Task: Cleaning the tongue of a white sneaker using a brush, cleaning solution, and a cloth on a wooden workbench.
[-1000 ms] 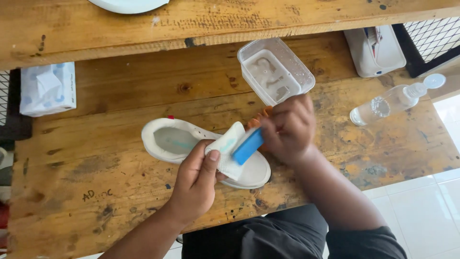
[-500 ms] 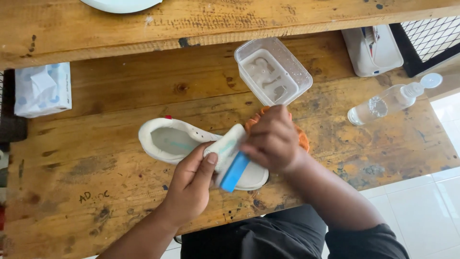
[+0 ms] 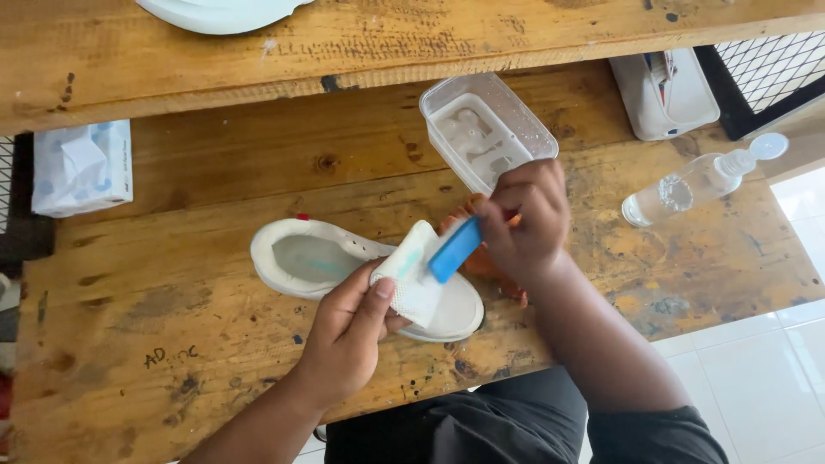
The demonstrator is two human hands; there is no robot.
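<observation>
I see the white shoe (image 3: 344, 266) lying on its side at mid-frame on the counter (image 3: 172, 344). My left hand (image 3: 348, 335) pinches its tongue (image 3: 412, 279) up, likely to bare it for the blue brush (image 3: 454, 249) gripped in my right hand (image 3: 528, 219). An orange cloth (image 3: 481, 262) sits under that hand; just above, touching the knuckles, is a clear tub (image 3: 485, 129), with a bottle (image 3: 696, 180) at right and a tissue pack (image 3: 82, 167) at left, well apart.

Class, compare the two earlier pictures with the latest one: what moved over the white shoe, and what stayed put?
The right hand swept the blue brush down toward the sole edge, then back up across the tongue. The left hand kept holding the tongue of the white shoe. The plastic container and bottle stayed put.
</observation>
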